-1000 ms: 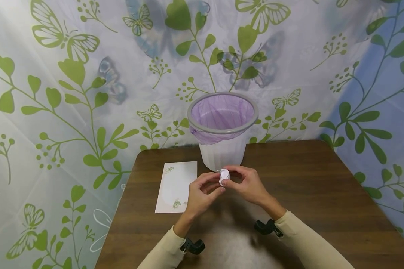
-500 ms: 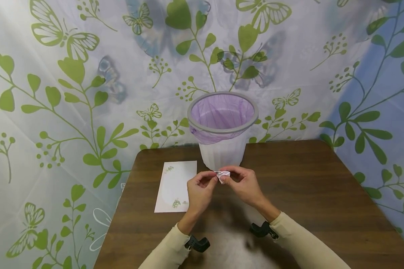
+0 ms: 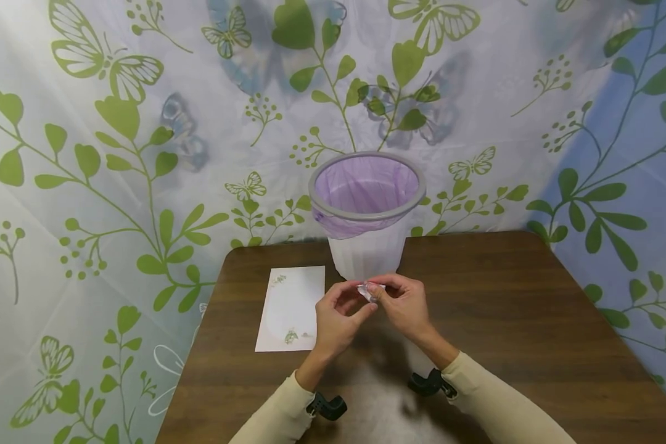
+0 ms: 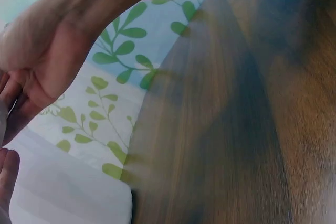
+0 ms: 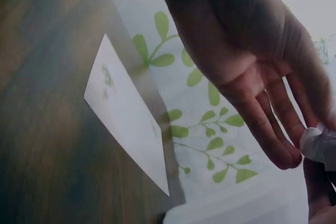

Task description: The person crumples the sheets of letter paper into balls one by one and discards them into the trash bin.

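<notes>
The left hand (image 3: pixel 334 317) and right hand (image 3: pixel 409 306), fingers bent, pinched crumpled white paper (image 3: pixel 365 293) before a round white plastic bin (image 3: pixel 366 254); the brown wooden table (image 3: pixel 510 302) ended well rightward.

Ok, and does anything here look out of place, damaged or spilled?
Nothing looks spilled or tipped. The white piece between the left hand and right hand looks crumpled, unlike the smooth printed sheet on the table. The purple liner also hangs unevenly below the bin rim, lower on the sheet's side.
</notes>
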`<state>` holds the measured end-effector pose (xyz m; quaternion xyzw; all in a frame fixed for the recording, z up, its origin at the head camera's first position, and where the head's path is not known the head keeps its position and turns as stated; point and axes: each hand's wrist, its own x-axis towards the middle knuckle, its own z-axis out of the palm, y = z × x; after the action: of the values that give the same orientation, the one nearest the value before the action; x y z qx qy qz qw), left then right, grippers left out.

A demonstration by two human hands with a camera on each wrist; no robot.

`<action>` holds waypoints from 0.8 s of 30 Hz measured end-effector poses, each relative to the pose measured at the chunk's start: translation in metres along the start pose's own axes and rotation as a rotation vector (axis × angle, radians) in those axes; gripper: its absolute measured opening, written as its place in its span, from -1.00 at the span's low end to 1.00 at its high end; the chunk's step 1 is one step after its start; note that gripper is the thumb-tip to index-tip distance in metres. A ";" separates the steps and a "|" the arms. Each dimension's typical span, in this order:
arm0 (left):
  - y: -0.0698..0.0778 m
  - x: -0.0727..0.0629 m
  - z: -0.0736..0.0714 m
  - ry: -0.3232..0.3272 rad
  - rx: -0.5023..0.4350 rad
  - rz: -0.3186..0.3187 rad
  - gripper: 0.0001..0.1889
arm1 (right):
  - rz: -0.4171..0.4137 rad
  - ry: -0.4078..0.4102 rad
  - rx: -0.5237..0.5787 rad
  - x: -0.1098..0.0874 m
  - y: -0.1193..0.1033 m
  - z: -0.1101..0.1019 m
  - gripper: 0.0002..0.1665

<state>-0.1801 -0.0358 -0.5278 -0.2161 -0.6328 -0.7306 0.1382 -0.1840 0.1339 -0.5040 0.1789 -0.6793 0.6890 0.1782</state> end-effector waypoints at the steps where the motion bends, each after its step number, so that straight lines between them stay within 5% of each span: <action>1: -0.001 0.000 0.001 0.008 0.010 0.016 -0.53 | 0.013 0.001 0.006 0.000 0.001 0.001 -0.90; 7: -0.002 0.002 -0.003 0.056 -0.002 0.026 -0.58 | 0.063 -0.097 -0.008 0.001 0.003 -0.002 -0.74; 15: 0.004 0.002 -0.018 -0.056 0.059 0.011 -0.64 | 0.110 -0.362 -0.147 0.007 -0.004 -0.029 -0.61; 19: 0.006 0.004 -0.021 -0.085 0.151 0.030 -0.72 | 0.043 -0.386 -0.237 0.010 -0.010 -0.031 -0.73; 24: 0.008 0.005 -0.020 -0.060 0.210 0.053 -0.81 | -0.002 -0.318 -0.231 0.006 -0.008 -0.023 -0.85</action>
<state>-0.1839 -0.0562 -0.5208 -0.2387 -0.7037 -0.6497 0.1603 -0.1855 0.1570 -0.4947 0.2646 -0.7732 0.5694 0.0890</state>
